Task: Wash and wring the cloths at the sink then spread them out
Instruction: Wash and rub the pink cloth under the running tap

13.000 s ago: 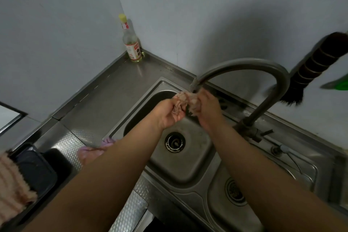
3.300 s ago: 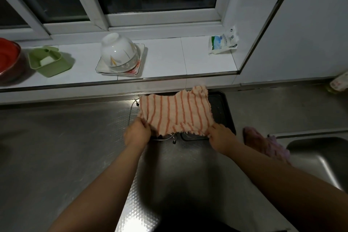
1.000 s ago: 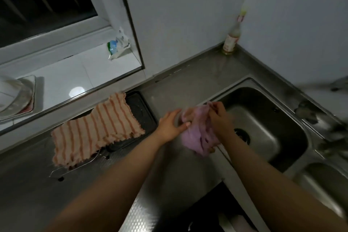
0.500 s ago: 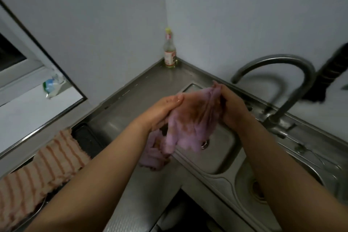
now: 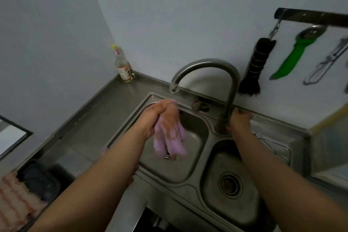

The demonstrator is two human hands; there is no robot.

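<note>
Under the curved steel faucet (image 5: pixel 205 66), left hand (image 5: pixel 150 118) grips limp purple cloth (image 5: pixel 169 133).

Hidden and cut-off parts at the sink

The right hand (image 5: pixel 240 121) is behind the faucet (image 5: pixel 226 100) base at 3 o'clock, so its grip on the handle cannot be judged. The purple cloth (image 5: pixel 169 137) covers the left basin's drain. The striped cloth (image 5: pixel 15 199) at 8 o'clock and the rail (image 5: pixel 310 18) at 2 o'clock are cut by the edges. The bottle (image 5: pixel 123 68) label at 11 o'clock is too small to read.
</note>
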